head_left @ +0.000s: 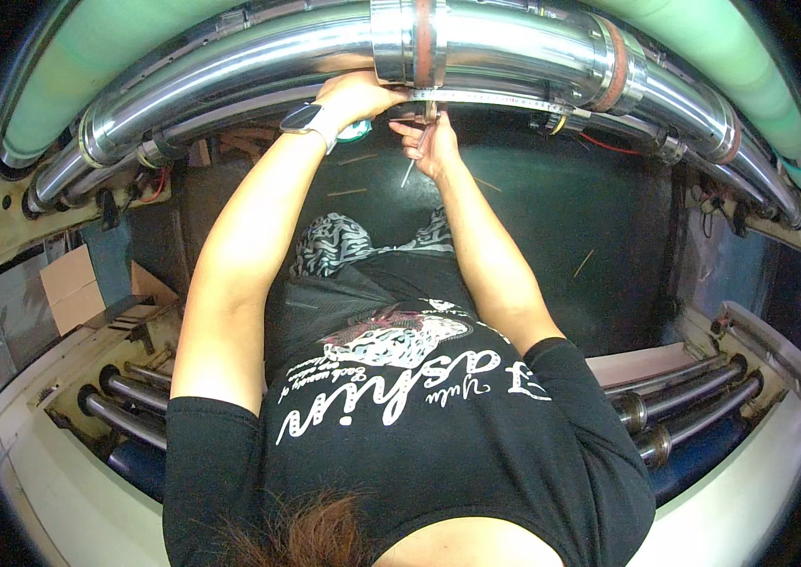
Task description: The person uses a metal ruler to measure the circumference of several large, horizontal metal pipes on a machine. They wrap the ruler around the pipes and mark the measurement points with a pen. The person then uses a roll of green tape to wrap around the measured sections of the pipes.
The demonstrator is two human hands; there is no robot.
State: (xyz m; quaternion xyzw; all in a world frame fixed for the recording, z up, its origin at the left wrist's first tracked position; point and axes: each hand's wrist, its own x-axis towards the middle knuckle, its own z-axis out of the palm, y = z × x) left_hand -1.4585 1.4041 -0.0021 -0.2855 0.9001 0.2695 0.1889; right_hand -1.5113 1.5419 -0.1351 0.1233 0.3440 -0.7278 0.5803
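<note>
My left hand (355, 94), with a watch on its wrist, presses against the underside of a wide polished steel pipe (230, 71), beside a clamp collar (402, 42) with an orange seal. It pins the end of a thin steel measuring strip (500, 98) that runs right along the pipe. A round green and white case (356, 132) shows just below this hand. My right hand (431, 144) is close beneath the strip and grips a thin metal marking tool (409, 172) that points down and left.
Pale green pipes (108, 47) arch above the steel one. Cardboard boxes (75, 283) stand at the left. Smaller steel tubes lie at the lower left (127, 397) and lower right (684, 397). Dark floor (561, 217) lies below, and red wires (608, 144) hang at the right.
</note>
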